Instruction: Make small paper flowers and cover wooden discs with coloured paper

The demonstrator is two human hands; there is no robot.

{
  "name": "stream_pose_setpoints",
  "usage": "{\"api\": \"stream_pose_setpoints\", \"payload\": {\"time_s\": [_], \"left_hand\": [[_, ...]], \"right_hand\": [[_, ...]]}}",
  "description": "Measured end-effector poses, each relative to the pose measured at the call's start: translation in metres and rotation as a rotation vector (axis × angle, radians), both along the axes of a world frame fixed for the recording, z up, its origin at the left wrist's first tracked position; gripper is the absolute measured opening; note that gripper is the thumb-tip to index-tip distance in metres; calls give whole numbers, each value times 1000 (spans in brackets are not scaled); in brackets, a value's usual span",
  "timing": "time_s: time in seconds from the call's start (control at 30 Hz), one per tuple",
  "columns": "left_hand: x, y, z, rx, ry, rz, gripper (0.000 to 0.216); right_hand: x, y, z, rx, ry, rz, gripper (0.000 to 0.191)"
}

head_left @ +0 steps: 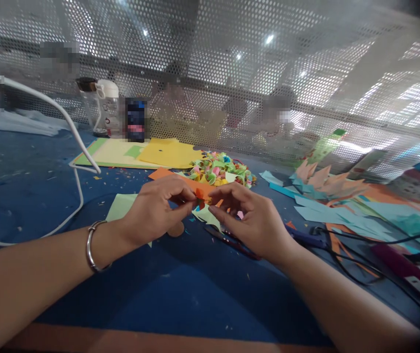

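Note:
Between my two hands is a small orange paper piece (200, 195), folded or curled, with a bit of yellow at its right end. My left hand (160, 206) pinches its left side between thumb and fingertips. On the other side my right hand (248, 215) pinches the yellow end with thumb and forefinger. Fingertips hide much of the piece. Scissors (228, 239) lie on the table under my right hand, partly covered by it. A pale green sheet (121, 206) lies beneath my left wrist. Behind the hands rests an orange sheet (161, 173).
A heap of colourful paper scraps (217, 169) lies beyond my hands, near yellow sheets (169, 154). Light blue strips (323, 213) and a spiky paper form (323, 179) are at right, with cables and a purple power strip (403, 269). Bottles (109, 108) stand by the perforated screen (210, 59).

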State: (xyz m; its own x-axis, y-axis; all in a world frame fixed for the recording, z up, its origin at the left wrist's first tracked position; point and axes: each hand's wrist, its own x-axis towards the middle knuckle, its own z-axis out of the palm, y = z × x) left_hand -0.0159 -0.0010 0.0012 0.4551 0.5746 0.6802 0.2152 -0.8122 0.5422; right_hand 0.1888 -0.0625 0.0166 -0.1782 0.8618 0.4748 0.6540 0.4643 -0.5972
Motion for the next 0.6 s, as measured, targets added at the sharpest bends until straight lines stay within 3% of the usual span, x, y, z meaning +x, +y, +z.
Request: {"api": "stream_pose_setpoints", "payload": {"time_s": [0.6], "left_hand": [[-1, 1, 2, -1, 4, 32, 4]], "right_hand": [[3, 2, 4, 13, -149, -61, 12]]}}
